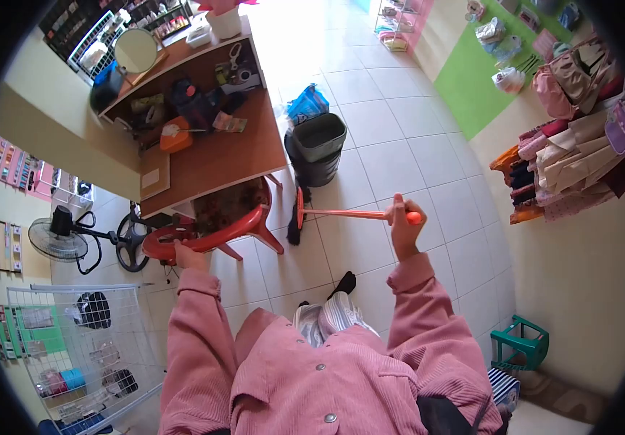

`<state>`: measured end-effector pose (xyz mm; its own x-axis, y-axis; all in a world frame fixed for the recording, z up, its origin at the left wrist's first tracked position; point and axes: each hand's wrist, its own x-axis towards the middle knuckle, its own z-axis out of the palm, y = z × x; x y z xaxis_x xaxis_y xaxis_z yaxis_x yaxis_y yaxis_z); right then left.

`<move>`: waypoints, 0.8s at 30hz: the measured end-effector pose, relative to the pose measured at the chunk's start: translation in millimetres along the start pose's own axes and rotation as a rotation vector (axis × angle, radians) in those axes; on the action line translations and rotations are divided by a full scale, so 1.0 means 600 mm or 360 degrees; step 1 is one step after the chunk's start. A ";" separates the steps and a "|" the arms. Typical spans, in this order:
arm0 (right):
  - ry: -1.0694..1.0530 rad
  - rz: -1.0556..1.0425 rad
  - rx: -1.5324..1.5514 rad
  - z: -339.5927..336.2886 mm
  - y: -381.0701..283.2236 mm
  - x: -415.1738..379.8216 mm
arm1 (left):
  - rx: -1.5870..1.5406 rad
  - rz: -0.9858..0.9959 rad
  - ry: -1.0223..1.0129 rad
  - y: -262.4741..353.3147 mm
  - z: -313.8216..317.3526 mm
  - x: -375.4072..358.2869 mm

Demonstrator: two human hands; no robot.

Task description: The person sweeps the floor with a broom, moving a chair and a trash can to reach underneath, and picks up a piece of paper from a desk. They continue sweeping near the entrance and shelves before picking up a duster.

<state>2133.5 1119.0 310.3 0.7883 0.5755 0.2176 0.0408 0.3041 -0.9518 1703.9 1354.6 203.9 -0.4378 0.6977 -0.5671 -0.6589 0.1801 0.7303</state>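
My right hand (404,230) is wrapped round the orange-red handle of a broom (349,214), near its end, with the thumb pointing up along it. The broom's dark bristles are at the floor beside the chair, just in front of the bins. My left hand (191,258) grips the backrest of a red plastic chair (243,230); some fingers are hidden behind the rim. A patterned seat cover shows on the chair, which is partly under the brown desk (218,159).
Dark bins (317,148) with a blue bag (308,104) stand right of the desk. A black fan (62,235) is at the left, above a white wire rack (84,348). Clothes (566,163) hang on the right wall. A green stool (520,342) stands at lower right on the tiled floor (392,138).
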 end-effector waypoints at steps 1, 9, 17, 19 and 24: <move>0.0011 0.0019 -0.0017 -0.015 -0.010 0.016 | 0.0034 0.0008 -0.0047 -0.002 -0.004 0.038; -0.0741 -0.0733 -0.0569 -0.032 -0.032 0.154 | 0.0014 0.0003 -0.0351 0.009 0.016 0.107; -0.1527 -0.0667 -0.0599 -0.029 0.067 0.120 | 0.0104 -0.0011 -0.0142 -0.098 0.082 -0.102; -0.1349 -0.0736 -0.0359 -0.017 0.001 0.143 | 0.0155 0.0110 -0.0111 -0.172 0.078 -0.135; -0.0919 -0.0347 -0.0144 -0.073 -0.197 0.189 | 0.1307 0.0071 -0.1899 -0.365 0.146 -0.405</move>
<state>2245.0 1115.4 438.2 0.2978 0.8326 0.4670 0.2351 0.4102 -0.8812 2008.1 1206.1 215.1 0.5826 0.7905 -0.1886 0.0507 0.1963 0.9792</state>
